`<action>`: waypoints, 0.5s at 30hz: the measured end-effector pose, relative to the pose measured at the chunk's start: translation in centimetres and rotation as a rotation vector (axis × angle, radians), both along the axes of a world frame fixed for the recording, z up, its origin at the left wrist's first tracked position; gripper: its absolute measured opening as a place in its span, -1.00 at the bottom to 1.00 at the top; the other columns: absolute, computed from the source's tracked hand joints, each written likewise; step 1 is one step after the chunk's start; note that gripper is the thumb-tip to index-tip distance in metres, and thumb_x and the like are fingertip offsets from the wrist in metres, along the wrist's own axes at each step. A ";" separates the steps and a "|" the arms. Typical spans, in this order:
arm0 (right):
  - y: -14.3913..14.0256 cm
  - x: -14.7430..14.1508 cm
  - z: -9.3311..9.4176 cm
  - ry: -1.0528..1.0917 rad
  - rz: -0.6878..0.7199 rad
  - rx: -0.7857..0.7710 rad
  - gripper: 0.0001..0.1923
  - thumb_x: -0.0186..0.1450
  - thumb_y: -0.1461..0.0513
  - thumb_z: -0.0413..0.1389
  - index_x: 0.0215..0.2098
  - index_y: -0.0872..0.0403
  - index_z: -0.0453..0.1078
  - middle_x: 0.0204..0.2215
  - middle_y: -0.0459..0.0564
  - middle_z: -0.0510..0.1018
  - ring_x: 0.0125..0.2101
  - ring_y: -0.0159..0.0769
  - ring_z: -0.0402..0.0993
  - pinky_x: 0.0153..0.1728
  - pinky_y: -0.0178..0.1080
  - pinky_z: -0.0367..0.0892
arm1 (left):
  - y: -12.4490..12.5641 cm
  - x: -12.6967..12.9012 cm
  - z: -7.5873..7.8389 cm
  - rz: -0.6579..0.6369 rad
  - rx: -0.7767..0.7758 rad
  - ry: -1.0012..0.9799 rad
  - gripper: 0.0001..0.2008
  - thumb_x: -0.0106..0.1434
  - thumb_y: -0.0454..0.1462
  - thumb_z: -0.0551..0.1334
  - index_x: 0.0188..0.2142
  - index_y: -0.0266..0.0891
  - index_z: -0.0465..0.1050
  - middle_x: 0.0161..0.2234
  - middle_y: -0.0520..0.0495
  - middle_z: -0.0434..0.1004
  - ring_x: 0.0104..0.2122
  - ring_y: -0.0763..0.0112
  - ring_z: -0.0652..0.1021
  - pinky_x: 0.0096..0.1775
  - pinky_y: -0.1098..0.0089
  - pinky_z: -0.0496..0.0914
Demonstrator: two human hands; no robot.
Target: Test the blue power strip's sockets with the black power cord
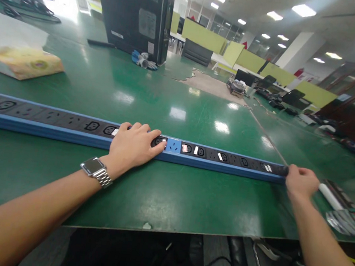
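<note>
A long blue power strip (46, 122) with a black face and several sockets lies across the green table (157, 191), running from the left edge to the right. My left hand (132, 144), with a metal watch on the wrist, rests flat on top of the strip near its middle, fingers over a socket. My right hand (301, 182) grips the strip's right end, fingers closed around it. Small white and red labels sit between the sockets.
A black computer tower (137, 13) stands at the back. A yellow packet (21, 62) lies at far left. A white roll (331, 197) and printed papers (348, 221) sit at right. Cables hang below the table's front edge.
</note>
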State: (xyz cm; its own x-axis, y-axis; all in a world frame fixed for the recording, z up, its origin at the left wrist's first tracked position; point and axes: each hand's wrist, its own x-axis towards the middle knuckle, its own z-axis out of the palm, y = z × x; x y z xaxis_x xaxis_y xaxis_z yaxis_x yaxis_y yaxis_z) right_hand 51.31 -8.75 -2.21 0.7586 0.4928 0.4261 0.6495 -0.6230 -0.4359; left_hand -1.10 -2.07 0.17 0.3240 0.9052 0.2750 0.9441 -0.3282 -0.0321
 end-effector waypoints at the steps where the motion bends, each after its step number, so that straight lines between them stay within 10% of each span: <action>1: 0.0 -0.2 0.0 -0.014 -0.029 0.024 -0.47 0.18 -0.02 -0.08 -0.18 0.22 0.44 -0.29 0.29 0.55 -0.23 0.09 0.47 -0.20 -0.04 0.37 | 0.0 0.0 0.0 -0.003 -0.008 0.000 -0.47 0.31 0.09 -0.10 0.00 -0.06 0.47 -0.14 -0.17 0.54 -0.09 0.07 0.46 -0.05 0.11 0.18; 9: -0.6 -2.3 -0.4 -0.103 -0.169 0.195 -0.40 0.27 -0.08 -0.13 -0.10 0.21 0.44 -0.20 0.32 0.55 -0.19 0.05 0.50 -0.14 -0.09 0.38 | 0.0 0.0 0.2 -0.043 -0.016 0.034 -0.47 0.32 0.08 -0.11 -0.04 -0.12 0.46 -0.18 -0.22 0.52 -0.12 0.04 0.47 -0.08 0.09 0.19; 15: 0.0 -1.0 3.8 -0.168 0.146 -0.704 -0.32 0.23 -0.23 -0.15 -0.06 0.11 0.40 -0.21 0.34 0.54 -0.16 0.16 0.48 -0.24 -0.04 0.32 | 0.2 0.1 0.4 -0.065 -0.014 0.112 -0.44 0.32 0.09 -0.15 -0.10 -0.19 0.45 -0.20 -0.25 0.51 -0.15 0.02 0.47 -0.11 0.09 0.22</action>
